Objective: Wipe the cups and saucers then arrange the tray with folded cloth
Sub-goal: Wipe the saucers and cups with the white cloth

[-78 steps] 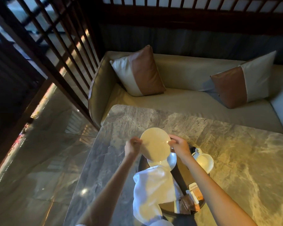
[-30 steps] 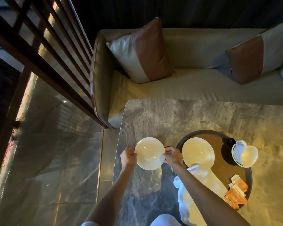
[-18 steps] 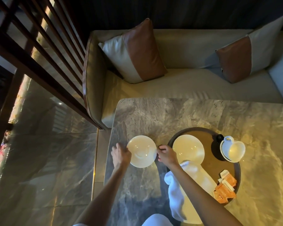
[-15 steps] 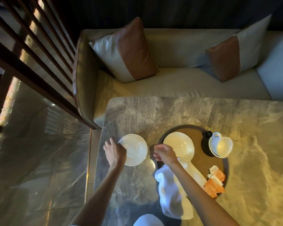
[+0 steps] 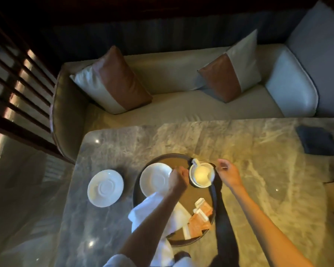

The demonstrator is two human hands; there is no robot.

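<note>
Marble bench (image 5: 258, 151) is set before a cream sofa (image 5: 181, 106); lighting is dim and warm. One white saucer (image 5: 105, 187) is seen lying flat on the bench, just left of the round tray (image 5: 191, 195). A second saucer (image 5: 154, 180) is seen inside the tray at its left. The white cup (image 5: 201, 175) is seen upright at the tray's far right, handle turned away. A white cloth (image 5: 143, 211) is draped over the tray's near rim, with orange sachets (image 5: 201, 214) beside it.

The left hand (image 5: 178, 180) is held between the tray's saucer and the cup, fingers curled tight; whether anything is pinched cannot be told. The right hand (image 5: 228, 175) is held just right of the cup, fingers (image 5: 221, 163) loosely bent and parted; nothing is seen gripped.
</note>
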